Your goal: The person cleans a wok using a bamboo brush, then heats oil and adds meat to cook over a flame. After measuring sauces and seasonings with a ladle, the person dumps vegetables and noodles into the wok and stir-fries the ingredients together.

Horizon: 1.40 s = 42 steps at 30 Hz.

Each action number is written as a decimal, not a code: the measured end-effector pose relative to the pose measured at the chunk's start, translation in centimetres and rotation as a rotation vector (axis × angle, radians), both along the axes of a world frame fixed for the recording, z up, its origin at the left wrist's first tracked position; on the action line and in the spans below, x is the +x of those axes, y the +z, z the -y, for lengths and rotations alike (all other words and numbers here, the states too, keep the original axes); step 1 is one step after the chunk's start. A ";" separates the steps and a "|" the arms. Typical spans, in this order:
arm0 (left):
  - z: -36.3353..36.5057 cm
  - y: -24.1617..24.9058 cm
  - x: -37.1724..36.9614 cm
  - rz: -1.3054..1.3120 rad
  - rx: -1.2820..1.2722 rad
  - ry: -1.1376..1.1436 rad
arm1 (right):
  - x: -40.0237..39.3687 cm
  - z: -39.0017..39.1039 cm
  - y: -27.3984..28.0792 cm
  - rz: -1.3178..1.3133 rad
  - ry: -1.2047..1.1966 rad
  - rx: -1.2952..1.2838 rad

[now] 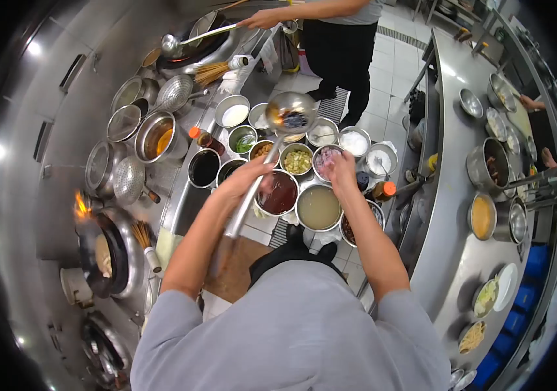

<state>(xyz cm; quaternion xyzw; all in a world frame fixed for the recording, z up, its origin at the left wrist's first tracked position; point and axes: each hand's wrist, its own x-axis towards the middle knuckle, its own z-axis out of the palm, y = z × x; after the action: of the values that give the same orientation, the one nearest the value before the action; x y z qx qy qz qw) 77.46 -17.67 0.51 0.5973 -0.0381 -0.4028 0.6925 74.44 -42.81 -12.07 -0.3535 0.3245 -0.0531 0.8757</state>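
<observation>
My left hand [247, 180] is closed round the long handle of a ladle [252, 195]. The ladle's bowl reaches forward over the seasoning bowls, with a dark, wet content in it. My right hand [342, 174] dips its fingers into a metal bowl of chopped red onion [326, 163], fingertips drawn together on the pieces. Beside that bowl stand a bowl of chopped green vegetable [297, 161], a pot of dark red sauce [278, 195] and a pot of cloudy liquid [318, 210].
At left a wok [105, 254] sits on a burner with flame, near strainers [128, 179] and a pot of oil [161, 140]. Ahead, a co-worker's hand [265, 18] holds another ladle [173, 47]. A steel counter [445, 215] with bowls and plates runs along the right.
</observation>
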 end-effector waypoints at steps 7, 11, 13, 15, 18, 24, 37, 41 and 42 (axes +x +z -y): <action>-9.3 -2.3 -1.8 -0.042 0.102 0.038 | 12.2 3.2 -9.5 -0.259 -0.347 -0.224; -11.6 -4.0 -1.7 -0.115 0.070 0.060 | 12.8 2.8 -7.6 -0.235 -0.166 -0.747; -11.6 -4.4 -1.6 -0.127 0.095 0.050 | 12.5 2.0 -8.9 -0.074 -0.067 -1.276; -11.9 -5.2 -1.0 -0.129 0.105 0.042 | 10.8 1.0 -8.2 0.017 0.086 -1.433; -11.9 -5.7 -0.2 -0.150 0.115 0.001 | 9.0 0.1 -6.5 -0.057 -0.032 -1.254; -12.3 -6.6 1.9 -0.196 0.087 -0.097 | 8.7 0.8 -8.6 -0.051 0.067 -1.307; -12.1 -6.2 2.2 -0.184 0.156 -0.117 | 9.3 2.4 -9.4 0.040 -0.011 -1.429; -12.1 -6.0 2.2 -0.193 0.163 -0.110 | 9.1 2.2 -8.9 -0.036 0.040 -1.384; -12.1 -6.1 2.1 -0.194 0.165 -0.112 | 9.2 2.0 -8.8 -0.119 0.005 -1.175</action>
<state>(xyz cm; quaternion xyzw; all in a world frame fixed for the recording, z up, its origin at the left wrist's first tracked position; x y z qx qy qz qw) 79.58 -5.54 -5.61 0.6074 0.0291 -0.4987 0.6177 83.65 -44.79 -20.91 -0.7824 0.2885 -0.2020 0.5137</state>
